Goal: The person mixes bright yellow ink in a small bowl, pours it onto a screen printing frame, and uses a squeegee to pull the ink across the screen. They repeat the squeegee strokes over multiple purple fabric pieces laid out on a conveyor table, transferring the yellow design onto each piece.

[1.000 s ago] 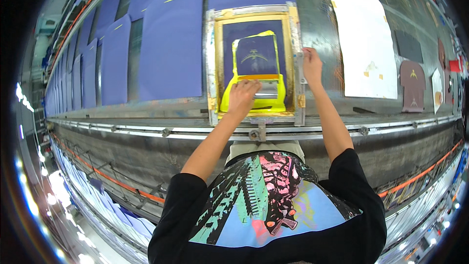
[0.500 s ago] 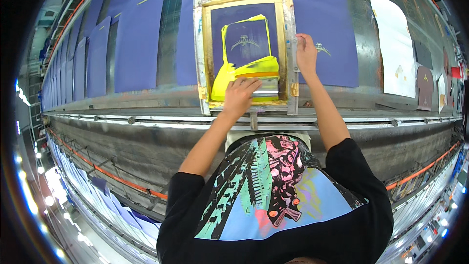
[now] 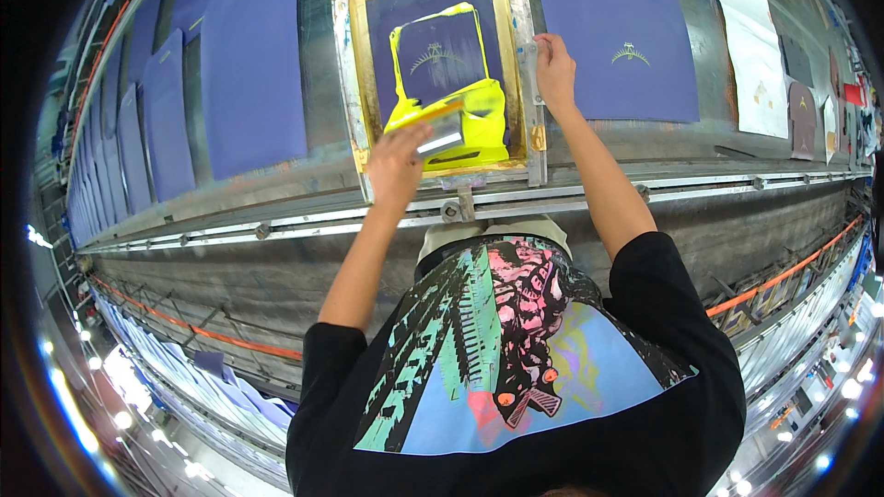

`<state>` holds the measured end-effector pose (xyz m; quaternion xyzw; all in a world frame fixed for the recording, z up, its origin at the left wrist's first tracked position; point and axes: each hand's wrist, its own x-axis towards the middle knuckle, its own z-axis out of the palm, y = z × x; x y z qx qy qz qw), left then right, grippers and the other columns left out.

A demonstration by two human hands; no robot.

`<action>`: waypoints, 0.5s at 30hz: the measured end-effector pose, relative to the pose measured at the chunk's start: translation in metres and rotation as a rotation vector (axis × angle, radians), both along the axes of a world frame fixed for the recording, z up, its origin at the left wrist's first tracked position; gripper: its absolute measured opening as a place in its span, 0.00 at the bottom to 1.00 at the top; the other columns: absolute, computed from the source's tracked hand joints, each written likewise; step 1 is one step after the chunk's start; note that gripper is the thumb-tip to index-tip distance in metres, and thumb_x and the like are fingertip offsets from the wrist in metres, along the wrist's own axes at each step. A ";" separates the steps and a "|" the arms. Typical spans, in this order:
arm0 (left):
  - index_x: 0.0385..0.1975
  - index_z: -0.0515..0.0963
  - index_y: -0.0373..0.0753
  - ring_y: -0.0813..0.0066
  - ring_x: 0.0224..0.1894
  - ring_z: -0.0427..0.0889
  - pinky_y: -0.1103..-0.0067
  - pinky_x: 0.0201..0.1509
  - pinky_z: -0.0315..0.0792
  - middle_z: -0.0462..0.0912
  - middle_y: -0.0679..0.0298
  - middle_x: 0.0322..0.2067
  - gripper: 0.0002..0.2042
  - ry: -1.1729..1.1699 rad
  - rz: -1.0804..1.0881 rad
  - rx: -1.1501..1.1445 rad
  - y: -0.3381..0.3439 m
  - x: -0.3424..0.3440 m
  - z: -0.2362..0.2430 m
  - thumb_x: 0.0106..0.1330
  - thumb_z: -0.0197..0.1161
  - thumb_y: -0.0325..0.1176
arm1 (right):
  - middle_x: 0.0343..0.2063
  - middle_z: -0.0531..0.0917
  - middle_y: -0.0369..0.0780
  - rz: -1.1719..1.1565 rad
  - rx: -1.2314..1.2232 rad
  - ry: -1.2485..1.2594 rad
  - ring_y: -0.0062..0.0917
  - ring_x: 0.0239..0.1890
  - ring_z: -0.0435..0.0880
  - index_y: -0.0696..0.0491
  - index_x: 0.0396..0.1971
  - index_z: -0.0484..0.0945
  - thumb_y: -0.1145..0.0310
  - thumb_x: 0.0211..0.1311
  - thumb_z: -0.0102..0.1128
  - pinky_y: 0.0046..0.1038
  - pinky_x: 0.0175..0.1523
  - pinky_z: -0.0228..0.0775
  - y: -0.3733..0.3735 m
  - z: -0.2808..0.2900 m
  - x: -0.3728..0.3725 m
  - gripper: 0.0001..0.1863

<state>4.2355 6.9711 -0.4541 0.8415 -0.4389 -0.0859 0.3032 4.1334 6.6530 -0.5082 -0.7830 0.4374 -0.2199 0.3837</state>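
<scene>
My left hand (image 3: 401,149) is closed on a metal squeegee (image 3: 440,135) with an orange blade, angled over bright yellow ink (image 3: 471,147) in the lower part of a screen. The screen's wooden-and-metal frame (image 3: 350,55) has a dark stencil area (image 3: 433,46) with a faint arched emblem and a yellow ink outline. My right hand (image 3: 555,69) grips the frame's right side by a metal fitting, fingers curled. Right of the frame lies a purple cut panel (image 3: 617,9) bearing a small pale yellow-green arched print.
More purple panels (image 3: 249,74) lie along the left of the long metal table (image 3: 727,147). A white sheet (image 3: 750,46) and maroon piece (image 3: 801,120) are at the right. A metal rail (image 3: 350,218) runs along the near edge; a lower aisle with orange rails (image 3: 773,267) lies beyond it.
The screen frame has shifted left along the table, uncovering more of the printed purple panel at its right. The squeegee has moved left and turned to a slant with my left hand.
</scene>
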 end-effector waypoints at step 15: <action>0.45 0.90 0.58 0.54 0.42 0.88 0.63 0.47 0.81 0.90 0.60 0.40 0.20 0.127 0.047 0.352 -0.136 0.118 -0.022 0.58 0.63 0.24 | 0.29 0.84 0.54 -0.062 0.074 0.053 0.57 0.35 0.84 0.50 0.49 0.80 0.65 0.77 0.56 0.51 0.39 0.72 -0.006 -0.005 -0.002 0.09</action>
